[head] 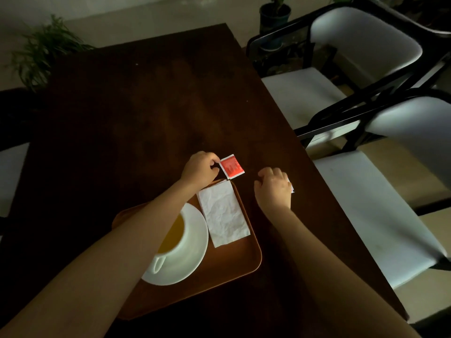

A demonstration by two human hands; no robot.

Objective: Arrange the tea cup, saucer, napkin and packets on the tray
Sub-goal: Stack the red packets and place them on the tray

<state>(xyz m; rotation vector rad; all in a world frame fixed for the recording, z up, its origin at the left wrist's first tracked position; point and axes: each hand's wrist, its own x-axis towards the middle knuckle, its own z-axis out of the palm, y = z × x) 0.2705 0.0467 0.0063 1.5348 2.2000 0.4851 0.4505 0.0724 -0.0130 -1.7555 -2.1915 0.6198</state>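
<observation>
A brown tray [246, 262] lies on the dark wooden table [146, 106]. On it a white saucer [190, 254] carries a white cup [180, 237] of yellow tea, partly hidden by my left forearm. A white napkin [223, 213] lies along the tray's right side. Just beyond the tray, my left hand [199, 169] pinches the left edge of a red packet [231, 166] on the table. My right hand [274, 187] is curled over a second packet [292, 189] to the right of the tray; only a sliver of that packet shows.
Two chairs with white cushions [366, 191] stand close along the table's right edge. Potted plants [41, 50] sit on the floor beyond the table's far end. Another pale seat [9, 172] shows at the left edge.
</observation>
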